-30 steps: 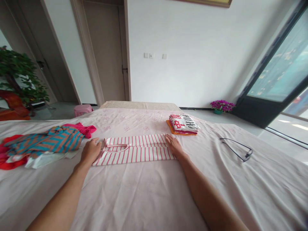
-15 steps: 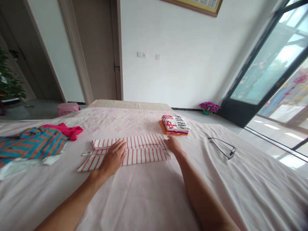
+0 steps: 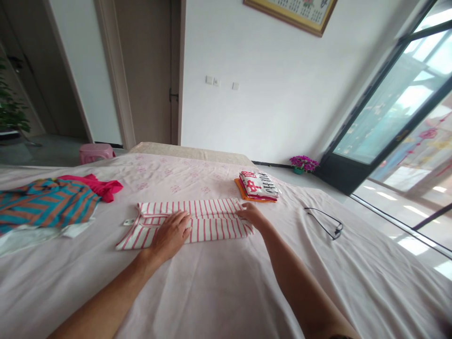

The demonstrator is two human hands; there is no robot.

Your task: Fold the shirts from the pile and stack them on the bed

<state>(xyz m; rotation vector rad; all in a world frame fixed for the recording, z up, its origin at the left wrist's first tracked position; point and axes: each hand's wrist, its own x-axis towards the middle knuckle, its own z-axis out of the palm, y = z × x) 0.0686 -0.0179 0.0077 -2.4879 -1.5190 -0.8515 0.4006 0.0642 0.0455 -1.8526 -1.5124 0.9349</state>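
Note:
A white shirt with red stripes [image 3: 212,229] lies folded into a long strip on the pink bed sheet [image 3: 212,287], its collar end and a small tag to the left. My left hand [image 3: 172,235] rests flat on the strip left of its middle, fingers together and stretched out. At the right end, my right hand [image 3: 252,214] has its fingers closed on the edge of the shirt; the fingertips are partly hidden. Just behind that hand sits a stack of folded clothes [image 3: 259,184], white with red and black lettering on top, red and orange below.
Black-framed glasses [image 3: 326,223] lie on the sheet at the right. A loose pile holds a blue and brown striped garment [image 3: 52,200] and a red one [image 3: 106,187] at the left. Beyond the bed are a pink stool [image 3: 96,153] and purple flowers [image 3: 303,163].
My right hand has moved slightly inward, onto the shirt's right end, and its fingers have closed at the edge. My left hand stays flat on the cloth. The camera view has shifted a little.

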